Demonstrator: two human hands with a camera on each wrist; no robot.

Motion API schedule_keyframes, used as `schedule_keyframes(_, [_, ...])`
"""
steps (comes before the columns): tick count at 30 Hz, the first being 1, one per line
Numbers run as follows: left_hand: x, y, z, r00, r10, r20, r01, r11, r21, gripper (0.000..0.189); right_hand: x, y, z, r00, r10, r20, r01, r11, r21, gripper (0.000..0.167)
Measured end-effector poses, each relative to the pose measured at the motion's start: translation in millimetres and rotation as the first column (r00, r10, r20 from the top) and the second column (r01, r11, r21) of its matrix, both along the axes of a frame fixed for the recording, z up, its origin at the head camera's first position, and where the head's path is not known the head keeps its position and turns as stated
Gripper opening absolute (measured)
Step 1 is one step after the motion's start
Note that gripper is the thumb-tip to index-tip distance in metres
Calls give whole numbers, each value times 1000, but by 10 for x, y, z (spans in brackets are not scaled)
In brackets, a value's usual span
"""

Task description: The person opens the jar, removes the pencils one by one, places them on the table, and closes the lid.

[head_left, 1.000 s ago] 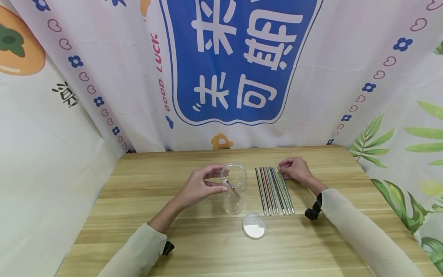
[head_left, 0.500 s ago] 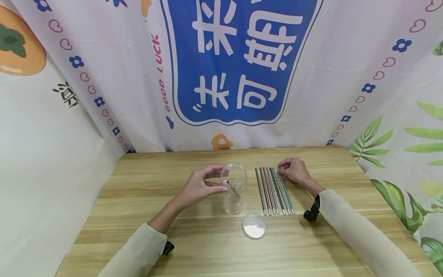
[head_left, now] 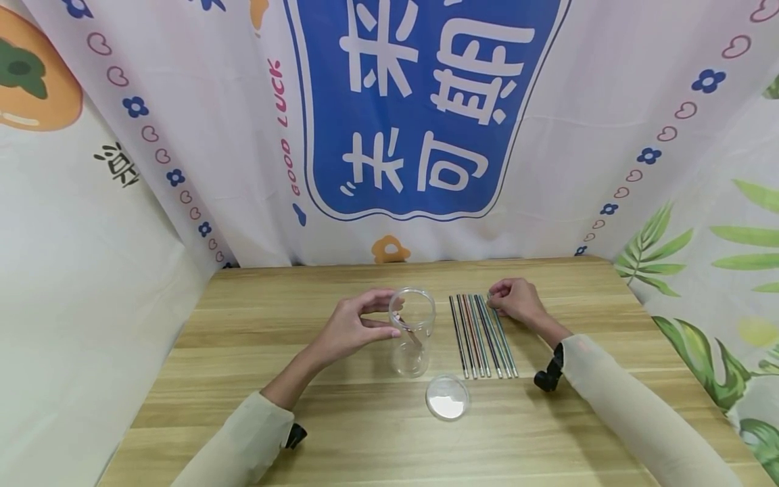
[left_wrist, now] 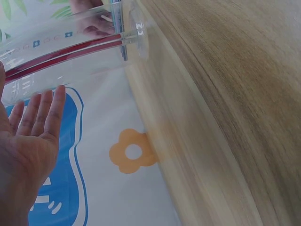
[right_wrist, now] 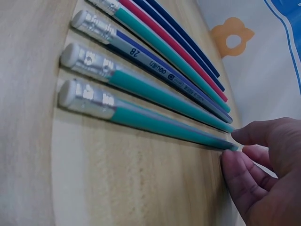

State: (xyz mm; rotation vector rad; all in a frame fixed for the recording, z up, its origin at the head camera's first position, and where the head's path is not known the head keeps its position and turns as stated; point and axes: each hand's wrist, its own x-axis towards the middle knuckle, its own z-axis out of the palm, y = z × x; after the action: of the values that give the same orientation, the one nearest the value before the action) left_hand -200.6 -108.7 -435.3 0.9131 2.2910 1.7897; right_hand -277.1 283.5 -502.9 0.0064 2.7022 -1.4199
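Toward the far edge of the tabletop [head_left: 243, 338], the left hand [head_left: 353, 321] holds a clear jar [head_left: 420, 321] between thumb and fingers; the right hand [head_left: 516, 297] pinches the rightmost pencil [head_left: 507, 341]. Picking up seems the step, likely needing a lift next.

Curtain [head_left: 398, 108] w/ "GOOD LUCK", "未来可期", pencil [right_wrist: 162, 69] w/ "2B"

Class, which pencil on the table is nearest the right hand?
The rightmost pencil, a green one: unlike the others, its far tip is pinched by the right hand.
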Motion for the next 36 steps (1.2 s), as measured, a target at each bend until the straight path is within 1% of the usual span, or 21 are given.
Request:
schedule_keyframes(3, [3, -2, 2, 1000, -3, 3, 3, 1000, 8, 62, 7, -9, 25, 999, 1, -36, 2, 998, 64, 26])
schedule_keyframes(7, [1, -4, -2, 1000, -5, 1, 5, 1000, 13, 61, 20, -39, 93, 992, 3, -125, 17, 987, 161, 21])
schedule_keyframes(8, [-1, -4, -4, 1000, -5, 1, 5, 1000, 13, 61, 24, -50, 118, 990, 4, -144, 21, 985, 170, 20])
schedule_keyframes(11, [-5, -3, -7, 1000, -7, 4, 7, 1000, 16, 60, 44, -92, 211, 981, 14, -192, 17, 988, 155, 22])
schedule_keyframes(15, [-3, -1, -6, 1000, -5, 11, 5, 1000, 12, 60, 79, -156, 355, 970, 38, -240, -11, 994, 112, 21])
schedule_keyframes(18, [-3, -5, -14, 1000, -5, 7, 5, 1000, 10, 60, 114, -209, 477, 959, 74, -274, -52, 995, 89, 19])
schedule_keyframes(22, [2, -10, -12, 1000, 3, -4, -3, 1000, 5, 60, 177, -300, 644, 949, 135, -285, -132, 991, 29, 20])
schedule_keyframes(25, [6, -9, -4, 1000, 10, -7, -10, 1000, 1, 60, 250, -376, 775, 944, 185, -273, -203, 978, -39, 24])
schedule_keyframes(27, [4, -8, -7, 1000, 11, -7, -11, 1000, 0, 60, 304, -428, 859, 936, 220, -274, -249, 966, -74, 24])
schedule_keyframes(31, [2, -9, -15, 1000, 5, -7, -5, 1000, 1, 60, 407, -535, 1010, 912, 288, -292, -329, 939, -102, 22])
schedule_keyframes(36, [2, -12, -12, 1000, 0, -9, 0, 1000, 1, 61, 509, -647, 1151, 873, 355, -335, -405, 910, -91, 21])
